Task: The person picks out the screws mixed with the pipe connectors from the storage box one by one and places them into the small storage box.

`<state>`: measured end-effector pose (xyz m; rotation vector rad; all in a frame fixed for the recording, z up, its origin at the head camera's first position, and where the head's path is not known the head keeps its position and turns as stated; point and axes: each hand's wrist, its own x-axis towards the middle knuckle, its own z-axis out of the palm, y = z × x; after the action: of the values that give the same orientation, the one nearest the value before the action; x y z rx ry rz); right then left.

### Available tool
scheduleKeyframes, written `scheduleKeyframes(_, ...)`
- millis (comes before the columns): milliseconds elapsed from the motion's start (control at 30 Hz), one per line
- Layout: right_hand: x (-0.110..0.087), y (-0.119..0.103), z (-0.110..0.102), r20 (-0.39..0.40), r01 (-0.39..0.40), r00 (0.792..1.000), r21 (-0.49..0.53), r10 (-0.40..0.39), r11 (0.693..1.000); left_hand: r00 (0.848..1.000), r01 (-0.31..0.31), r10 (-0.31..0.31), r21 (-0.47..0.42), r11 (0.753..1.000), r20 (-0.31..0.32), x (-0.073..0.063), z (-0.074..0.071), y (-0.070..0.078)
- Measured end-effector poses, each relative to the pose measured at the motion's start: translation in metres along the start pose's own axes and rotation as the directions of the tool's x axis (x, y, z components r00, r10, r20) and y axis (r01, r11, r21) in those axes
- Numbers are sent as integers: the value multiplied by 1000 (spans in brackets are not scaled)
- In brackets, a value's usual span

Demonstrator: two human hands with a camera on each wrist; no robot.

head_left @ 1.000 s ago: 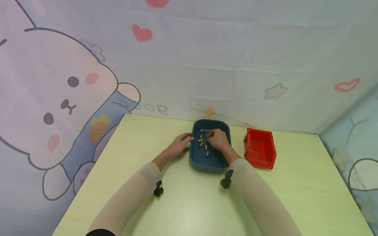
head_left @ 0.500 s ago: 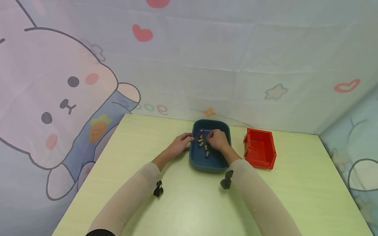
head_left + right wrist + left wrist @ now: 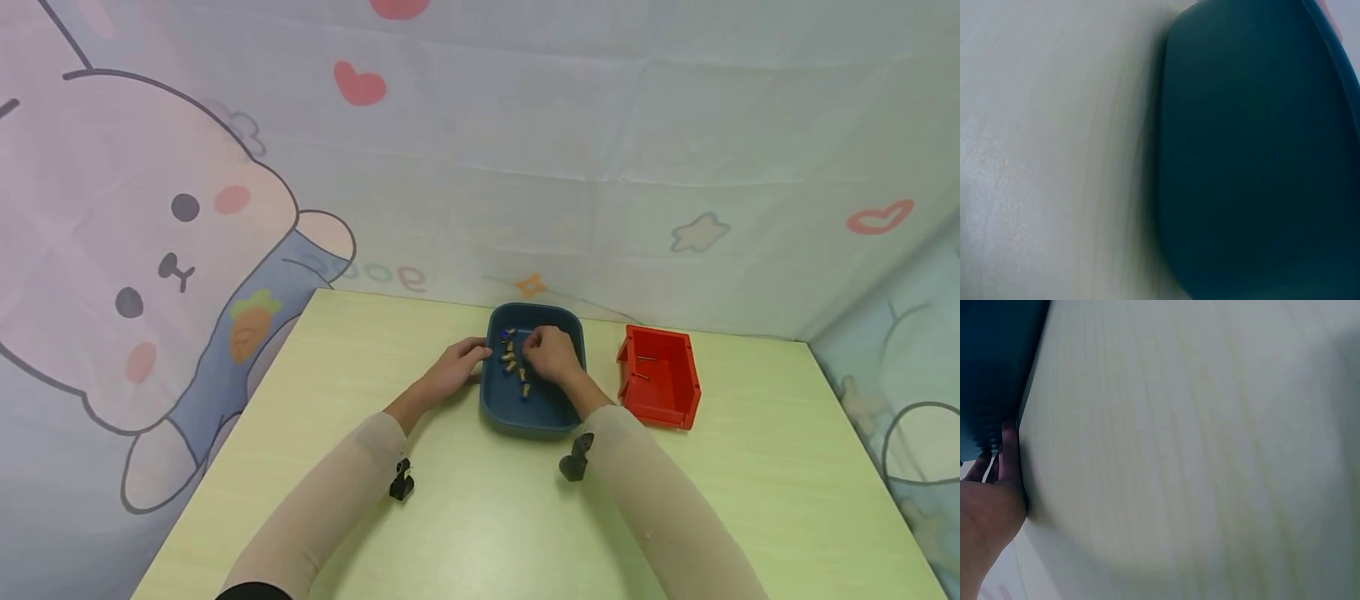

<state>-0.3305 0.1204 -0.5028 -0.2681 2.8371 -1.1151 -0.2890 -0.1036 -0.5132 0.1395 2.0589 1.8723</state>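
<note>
A dark blue-green plastic tray (image 3: 537, 418) stands at the back of the table, holding several small brass-coloured pieces (image 3: 509, 357) with blue ends. At the tray's left side is my left hand (image 3: 454, 367), its thumb at the rim. In the left wrist view the fingers (image 3: 1010, 453) of that hand lie straight against the tray's outer wall (image 3: 997, 375). My right hand (image 3: 553, 354) reaches inside, thumb and index finger close together just right of the brass pieces. I cannot tell if they pinch anything. In the right wrist view only the tray's outer wall (image 3: 1247, 156) and table show.
A red open bin (image 3: 660, 392) stands right of the tray, with several thin metal screws (image 3: 645, 359) inside near its left wall. A printed cloth backdrop (image 3: 480, 167) hangs directly behind the table (image 3: 465, 517).
The right hand's fingertips shift very slightly left inside the tray. The left hand, tray and red bin stay in place.
</note>
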Motion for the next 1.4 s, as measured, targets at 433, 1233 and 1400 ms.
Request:
scheduleKeyframes(433, 1, -2, -1, 9, 20, 1000, 47, -20, 999, 1000, 2, -2, 17, 1000, -1, -3, 1, 3)
scheduleKeyframes(1233, -14, -21, -43, 49, 204, 975, 187, -217, 961, 1000, -5, 5, 9, 1000, -6, 2, 0, 0)
scheduleKeyframes(1400, -21, -15, -53, 59, 216, 972, 178, -229, 960, 1000, -10, 10, 11, 1000, -9, 1, 0, -2)
